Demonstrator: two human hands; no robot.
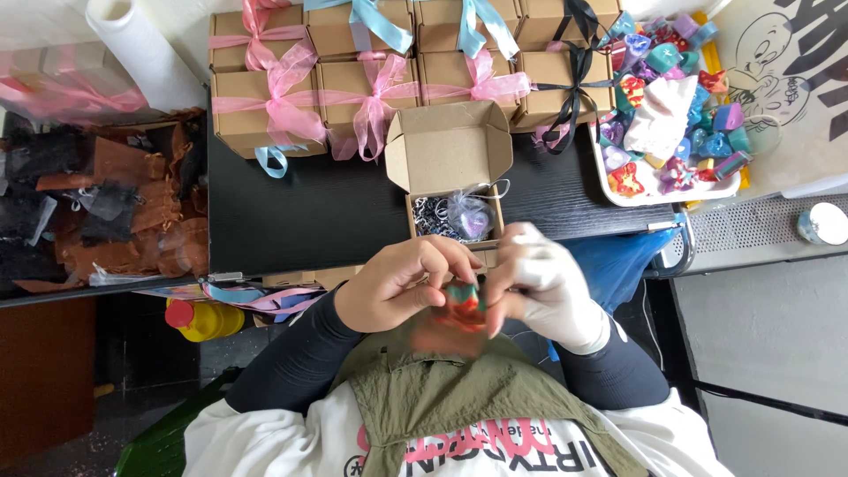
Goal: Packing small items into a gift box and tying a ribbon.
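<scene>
While the bare left hand (pixel 393 283) and gloved right hand (pixel 539 283) both pinch the small red-and-green piece (pixel 462 298) just short of the open box (pixel 452 190) on the table (pixel 318 208), a loosened finger could drop it lapward.

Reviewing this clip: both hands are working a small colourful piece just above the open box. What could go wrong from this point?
1. The small red-and-green piece is pinched only at the fingertips of the left hand and the gloved right hand; it might slip and fall toward the floor.
2. The open cardboard box sits near the table edge, just beyond the hands; a nudge could tip out its wrapped purple piece.
</scene>
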